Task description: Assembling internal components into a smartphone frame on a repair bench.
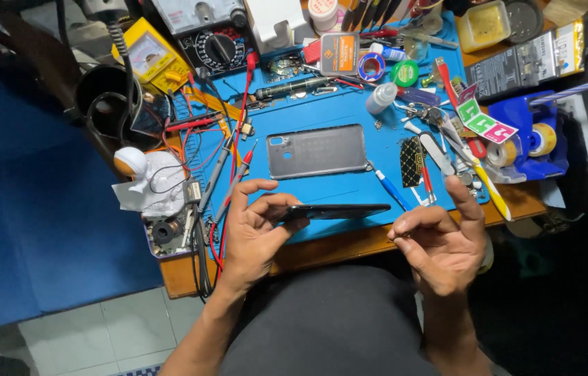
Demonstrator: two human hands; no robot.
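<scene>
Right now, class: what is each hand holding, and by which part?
The left hand grips a dark phone by its left end. The right hand seems to pinch something tiny, unclear.

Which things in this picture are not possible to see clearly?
Head view:
- Phone in the left hand: seen edge-on, its faces are hidden.
- Right hand: whatever its pinched fingertips hold is too small to tell.
- Multimeter: cut off by the top edge.
</scene>
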